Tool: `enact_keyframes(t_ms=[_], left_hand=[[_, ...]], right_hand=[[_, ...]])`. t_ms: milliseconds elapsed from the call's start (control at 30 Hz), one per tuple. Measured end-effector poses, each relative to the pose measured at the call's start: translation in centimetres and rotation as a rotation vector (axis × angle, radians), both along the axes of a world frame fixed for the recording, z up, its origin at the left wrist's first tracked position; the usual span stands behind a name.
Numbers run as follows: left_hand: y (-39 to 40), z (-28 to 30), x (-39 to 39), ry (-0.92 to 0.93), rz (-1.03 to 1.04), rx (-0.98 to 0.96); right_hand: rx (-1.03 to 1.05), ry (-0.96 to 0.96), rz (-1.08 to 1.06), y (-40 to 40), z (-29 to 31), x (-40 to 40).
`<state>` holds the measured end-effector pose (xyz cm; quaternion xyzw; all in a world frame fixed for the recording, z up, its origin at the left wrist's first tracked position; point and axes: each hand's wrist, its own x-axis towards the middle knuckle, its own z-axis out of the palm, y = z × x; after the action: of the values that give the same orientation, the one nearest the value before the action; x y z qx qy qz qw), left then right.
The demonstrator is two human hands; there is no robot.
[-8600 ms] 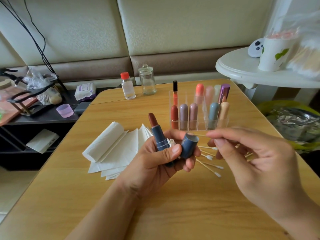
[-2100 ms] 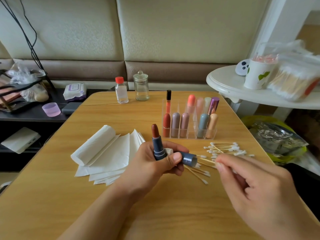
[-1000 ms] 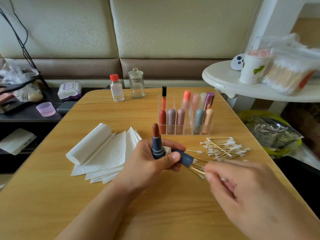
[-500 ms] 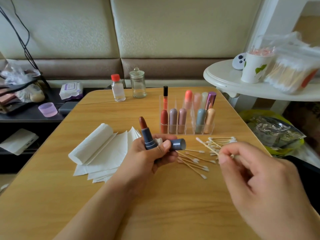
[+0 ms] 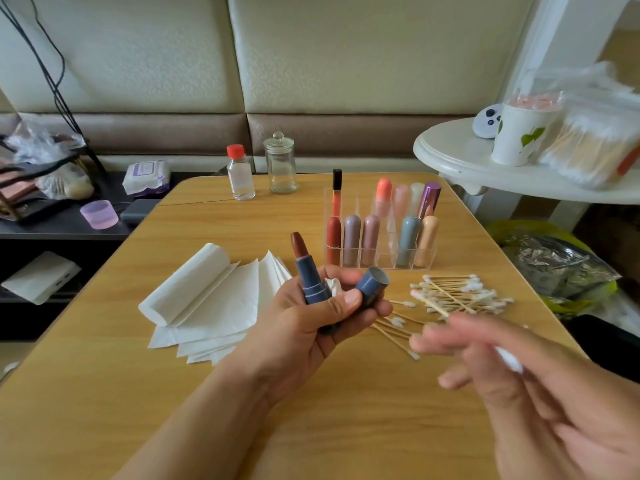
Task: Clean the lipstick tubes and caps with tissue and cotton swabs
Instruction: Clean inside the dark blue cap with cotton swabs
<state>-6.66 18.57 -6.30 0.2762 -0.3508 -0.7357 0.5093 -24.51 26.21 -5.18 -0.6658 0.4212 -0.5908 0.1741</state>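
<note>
The left hand [image 5: 311,320] has its fingers and thumb wrapped round two things at once: the blue lipstick tube [image 5: 311,282], upright with its brown-red bullet bare at the top, and the blue cap [image 5: 372,289], pinched under the thumb with its open mouth facing up and to the right. A scrap of tissue [image 5: 333,286] peeks out between them. The right hand [image 5: 519,382] is a blur at the lower right, fingers spread loosely; something white shows near its fingers, perhaps a swab tip, but whether it is holding anything I cannot tell.

Here is the risk as I see it: one hand is minding two round, slick pieces. If a swab pushes hard into the cap, it may twist out from under the thumb and roll. And that exposed bullet sits close to the cap's rim and the thumb; a careless swing could smear or snap it.

Room to work: bare wood lies below the hands on the wooden table [image 5: 138,410]. To the right, the cotton swabs [image 5: 457,296] lie scattered just beside the cap, some near the table's right edge. Folded tissue sheets [image 5: 207,299] lie to the left, and the clear organiser [image 5: 381,251] of lipsticks stands just behind.
</note>
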Motion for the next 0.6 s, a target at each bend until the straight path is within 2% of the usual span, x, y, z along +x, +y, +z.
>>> enact_keyframes(t_ms=[67,133,233,600], left_hand=[[0.2,0.1,-0.1,0.003,-0.004,0.007],[0.3,0.1,-0.2,0.003,-0.009,0.004],[0.4,0.1,-0.3,0.004,-0.03,-0.016],[0.5,0.0,-0.2,-0.033,-0.079,-0.07]], right_hand=[[-0.135,0.254,-0.12,-0.4,-0.1,-0.2],[-0.32,0.389,-0.242,-1.0,-0.1,0.1],[-0.416,0.384,-0.261,-1.9,-0.1,0.6],[-0.421,0.444,-0.253,-3.2,-0.8,0.5]])
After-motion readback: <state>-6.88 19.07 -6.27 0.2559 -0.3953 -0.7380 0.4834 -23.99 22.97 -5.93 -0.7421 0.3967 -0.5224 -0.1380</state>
